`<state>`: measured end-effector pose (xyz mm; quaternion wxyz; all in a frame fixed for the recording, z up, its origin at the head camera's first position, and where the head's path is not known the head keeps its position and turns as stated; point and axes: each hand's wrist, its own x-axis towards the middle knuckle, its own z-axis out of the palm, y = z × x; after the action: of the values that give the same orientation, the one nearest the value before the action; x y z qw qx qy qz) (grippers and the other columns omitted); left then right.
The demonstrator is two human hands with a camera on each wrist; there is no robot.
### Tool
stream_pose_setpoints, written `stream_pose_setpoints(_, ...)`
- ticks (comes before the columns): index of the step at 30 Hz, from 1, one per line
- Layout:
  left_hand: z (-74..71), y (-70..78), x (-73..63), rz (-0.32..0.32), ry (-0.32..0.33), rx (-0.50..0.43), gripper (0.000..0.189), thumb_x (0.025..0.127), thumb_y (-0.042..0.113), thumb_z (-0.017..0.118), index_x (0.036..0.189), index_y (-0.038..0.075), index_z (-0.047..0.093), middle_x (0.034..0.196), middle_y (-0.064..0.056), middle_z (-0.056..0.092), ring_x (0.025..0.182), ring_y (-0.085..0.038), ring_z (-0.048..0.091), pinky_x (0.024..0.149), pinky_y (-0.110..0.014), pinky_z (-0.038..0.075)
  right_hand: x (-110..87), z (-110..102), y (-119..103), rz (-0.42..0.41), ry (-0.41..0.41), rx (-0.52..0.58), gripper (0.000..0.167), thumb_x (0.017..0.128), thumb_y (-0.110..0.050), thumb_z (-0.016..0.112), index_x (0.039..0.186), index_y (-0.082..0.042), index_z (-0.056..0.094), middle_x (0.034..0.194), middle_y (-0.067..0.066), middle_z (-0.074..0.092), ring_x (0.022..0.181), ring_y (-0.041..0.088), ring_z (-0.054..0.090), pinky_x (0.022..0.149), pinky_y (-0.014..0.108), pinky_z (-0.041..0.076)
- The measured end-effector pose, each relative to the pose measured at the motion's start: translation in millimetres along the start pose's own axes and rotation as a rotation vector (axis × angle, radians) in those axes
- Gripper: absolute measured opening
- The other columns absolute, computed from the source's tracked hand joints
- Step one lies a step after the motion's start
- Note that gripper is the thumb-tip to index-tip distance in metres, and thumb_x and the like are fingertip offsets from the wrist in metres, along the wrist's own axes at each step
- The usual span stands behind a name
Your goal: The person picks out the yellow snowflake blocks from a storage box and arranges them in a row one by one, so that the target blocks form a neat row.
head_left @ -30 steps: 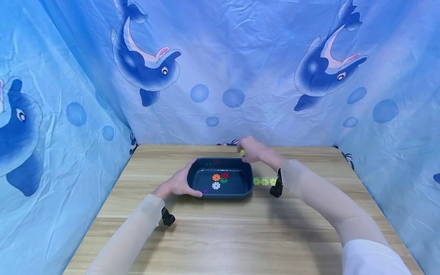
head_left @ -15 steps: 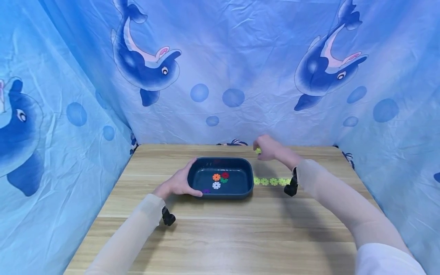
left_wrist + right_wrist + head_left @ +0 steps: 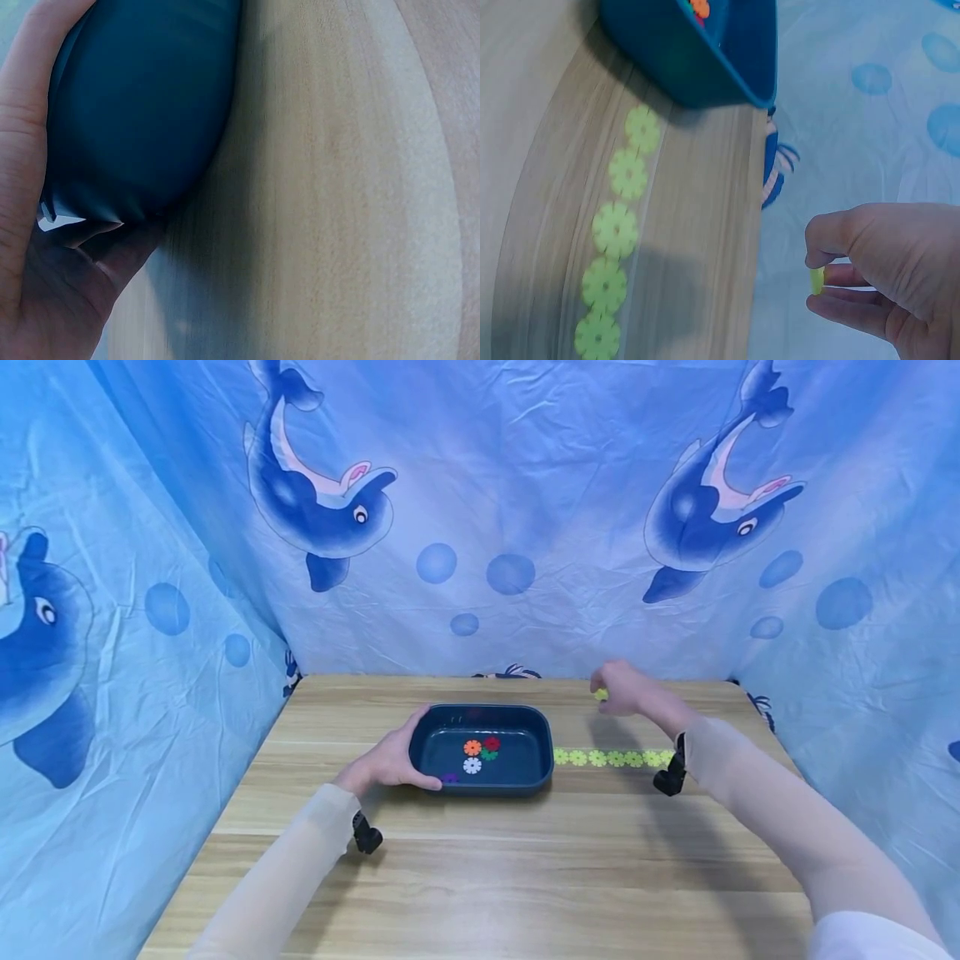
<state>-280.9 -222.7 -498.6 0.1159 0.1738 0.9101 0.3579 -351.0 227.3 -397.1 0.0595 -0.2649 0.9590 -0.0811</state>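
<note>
A dark blue rectangular dish (image 3: 543,752) stands on the wooden table with orange, red, green, white (image 3: 472,766) and purple notched plastic discs inside. My left hand (image 3: 397,758) grips its left end, thumb along the front rim and fingers round the back corner. To the right of the dish runs a row of yellow-green snowflake discs (image 3: 596,758), laid edge to edge. Behind that row, raised above the table, my right hand (image 3: 626,687) pinches one yellow-green snowflake disc (image 3: 817,281) between thumb and fingertips, seen edge-on in the right wrist view. My right wrist camera overlaps the row's far end.
The wooden table (image 3: 480,877) reaches back to a blue curtain (image 3: 480,485) printed with dolphins, which also hangs at both sides. A black wrist camera (image 3: 367,835) is on my left wrist, and another black camera (image 3: 670,775) on my right.
My right hand has moved to the right, away from the dish, with the yellow-green snowflake disc in its fingers; more of the row shows. My left hand and the dish have stayed put.
</note>
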Motion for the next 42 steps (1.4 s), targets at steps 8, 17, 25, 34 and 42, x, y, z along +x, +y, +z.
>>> stream_pose_setpoints(8, -0.4, -2.4, -0.7, 0.001, 0.001, 0.003, 0.146, 0.068, 0.051, 0.099, 0.172, 0.018, 0.002, 0.175, -0.02, 0.026, 0.155, -0.045, 0.036, 0.125, -0.068, 0.032, -20.0, 5.5, 27.4, 0.03, 0.037, -0.022, 0.03, 0.082, -0.006, 0.08, 0.11, 0.006, 0.077, 0.109, 0.023, 0.077, 0.105, 0.042, 0.07, 0.097, 0.058, 0.058)
stream_pose_setpoints(17, 0.0, -0.7, -2.3, 0.005, -0.002, 0.001, 0.146, 0.068, 0.05, 0.1, 0.172, 0.015, 0.003, 0.174, -0.022, 0.027, 0.154, -0.046, 0.037, 0.125, -0.069, 0.032, -43.2, 11.7, 54.9, 0.099, 0.001, 0.031, 0.03, 0.089, -0.006, 0.077, 0.115, 0.008, 0.074, 0.114, 0.027, 0.074, 0.11, 0.047, 0.069, 0.096, 0.06, 0.058)
stream_pose_setpoints(25, 0.1, 0.9, -0.7, 0.014, -0.003, 0.0, 0.146, 0.069, 0.048, 0.1, 0.172, 0.014, 0.002, 0.174, -0.022, 0.028, 0.154, -0.046, 0.038, 0.124, -0.069, 0.033, -65.7, 24.0, 86.4, 0.141, -0.036, 0.046, 0.029, 0.092, -0.007, 0.074, 0.116, 0.009, 0.074, 0.115, 0.029, 0.074, 0.111, 0.051, 0.068, 0.095, 0.061, 0.059)
stream_pose_setpoints(34, -1.4, 1.9, 1.9, 0.013, -0.002, 0.0, 0.148, 0.067, 0.052, 0.1, 0.172, 0.018, 0.002, 0.174, -0.02, 0.027, 0.155, -0.045, 0.037, 0.126, -0.067, 0.032, -88.4, 33.6, 100.2, 0.175, -0.024, 0.057, 0.033, 0.092, -0.014, 0.074, 0.116, 0.009, 0.075, 0.111, 0.027, 0.075, 0.107, 0.05, 0.069, 0.09, 0.061, 0.06)
stream_pose_setpoints(42, 0.3, 0.1, 2.1, 0.014, -0.001, 0.0, 0.147, 0.067, 0.049, 0.1, 0.172, 0.016, 0.003, 0.174, -0.021, 0.027, 0.155, -0.045, 0.037, 0.125, -0.068, 0.032, -105.8, 42.5, 107.1, 0.181, -0.024, 0.061, 0.024, 0.087, -0.007, 0.075, 0.108, 0.002, 0.078, 0.106, 0.02, 0.077, 0.104, 0.047, 0.071, 0.089, 0.061, 0.06)
